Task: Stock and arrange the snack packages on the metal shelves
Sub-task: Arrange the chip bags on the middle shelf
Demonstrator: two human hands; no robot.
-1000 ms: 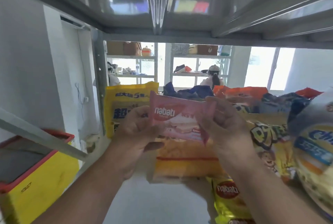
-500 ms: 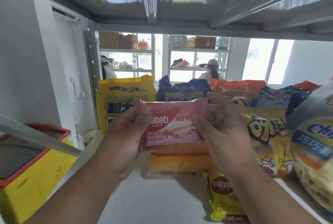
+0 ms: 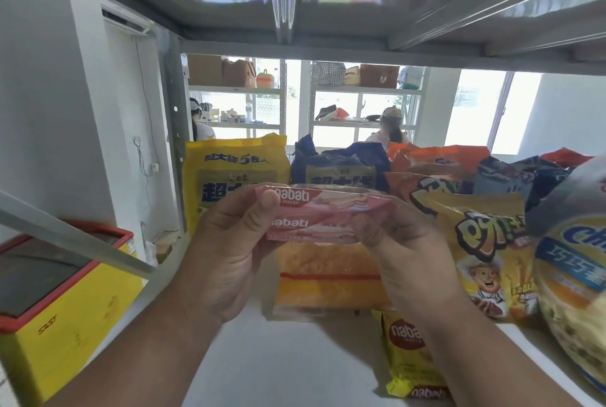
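At the centre of the frame both hands hold a pink Nabati wafer pack (image 3: 323, 215) above the white shelf (image 3: 278, 357). The left hand (image 3: 226, 249) has its grip clenched around the pack's left end, the thumb lying across the front over the logo. The right hand (image 3: 406, 252) pinches the right end, its fingers curled around the wrapper. The pack is held level, tilted so that its top face and front face both show.

Directly below and behind it an orange cracker pack (image 3: 328, 278) stands on the shelf. A yellow Nabati pack (image 3: 410, 360) lies flat at lower centre-right, partly hidden by the right forearm. To the right stands a yellow snack bag with a cartoon chef (image 3: 485, 252), and a large blurred bag (image 3: 577, 275) fills the right edge. Along the back of the shelf stand a yellow noodle multipack (image 3: 229, 174), a dark blue bag (image 3: 341, 167) and orange bags (image 3: 439, 164). At lower left sits a yellow chest freezer with a red rim (image 3: 65, 308).
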